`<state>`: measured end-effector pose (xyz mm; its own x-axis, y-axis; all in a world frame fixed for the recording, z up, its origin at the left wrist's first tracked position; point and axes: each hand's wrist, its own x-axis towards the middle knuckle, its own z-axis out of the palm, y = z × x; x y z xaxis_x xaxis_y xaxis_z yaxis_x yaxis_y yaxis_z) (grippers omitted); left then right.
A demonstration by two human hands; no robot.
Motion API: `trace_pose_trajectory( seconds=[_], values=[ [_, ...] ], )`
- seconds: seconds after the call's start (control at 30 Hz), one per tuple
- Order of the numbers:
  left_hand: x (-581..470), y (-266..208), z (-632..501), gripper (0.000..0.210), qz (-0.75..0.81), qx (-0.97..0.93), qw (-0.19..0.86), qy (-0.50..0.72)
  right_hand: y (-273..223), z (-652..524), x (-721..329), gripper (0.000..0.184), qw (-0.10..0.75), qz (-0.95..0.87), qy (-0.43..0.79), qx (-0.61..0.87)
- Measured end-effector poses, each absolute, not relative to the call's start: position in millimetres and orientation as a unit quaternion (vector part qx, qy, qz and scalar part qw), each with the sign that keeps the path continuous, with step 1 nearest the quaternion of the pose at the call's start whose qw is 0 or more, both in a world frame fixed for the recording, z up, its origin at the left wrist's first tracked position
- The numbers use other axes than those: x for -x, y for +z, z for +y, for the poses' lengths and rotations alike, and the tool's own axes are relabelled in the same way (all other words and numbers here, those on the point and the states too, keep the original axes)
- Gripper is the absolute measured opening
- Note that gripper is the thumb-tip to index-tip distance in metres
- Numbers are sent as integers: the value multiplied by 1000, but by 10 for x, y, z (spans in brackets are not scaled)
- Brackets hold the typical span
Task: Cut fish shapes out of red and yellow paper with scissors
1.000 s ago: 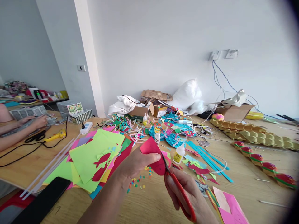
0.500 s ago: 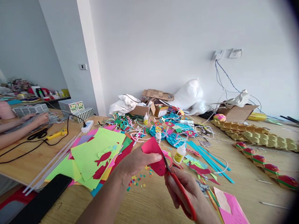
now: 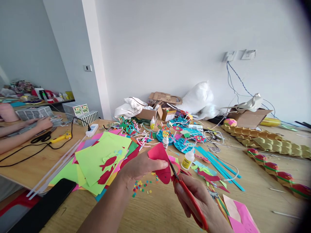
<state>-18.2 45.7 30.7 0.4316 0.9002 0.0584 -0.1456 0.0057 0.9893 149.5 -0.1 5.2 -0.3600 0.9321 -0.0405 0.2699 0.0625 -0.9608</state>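
Note:
In my left hand (image 3: 145, 166) I pinch a piece of red paper (image 3: 157, 152), thumb on its face; a curved outline and a small dark dot show on its lower part. My right hand (image 3: 194, 194) grips red-handled scissors (image 3: 190, 199), whose blades lie along the paper's right edge. A narrow red strip curls away beside the blades. Left of my hands, a cut red fish shape (image 3: 108, 163) lies on a pile of coloured paper (image 3: 93, 158). Small coloured paper dots (image 3: 141, 186) are scattered below my left hand.
Just past the scissors stands a glue bottle (image 3: 188, 159), with blue strips (image 3: 216, 165) to its right. Painted egg-carton rows (image 3: 270, 166) lie far right. At front left is a black object (image 3: 53, 200). Another person's hand (image 3: 45, 123) works at the far left.
The view has shifted slightly. My right hand and the scissors have moved a little right and down; the red paper stays in my left hand.

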Motion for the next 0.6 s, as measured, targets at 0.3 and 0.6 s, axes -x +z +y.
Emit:
trace_pose_trajectory(
  seconds=[0.3, 0.6],
  values=[
    [233, 301, 450, 8, 361, -562, 632, 393, 12, 3, -1553, 48, 320, -662, 494, 465],
    [128, 246, 511, 20, 284, -582, 625, 435, 46, 8, -1505, 48, 393, -601, 501, 483]
  ],
)
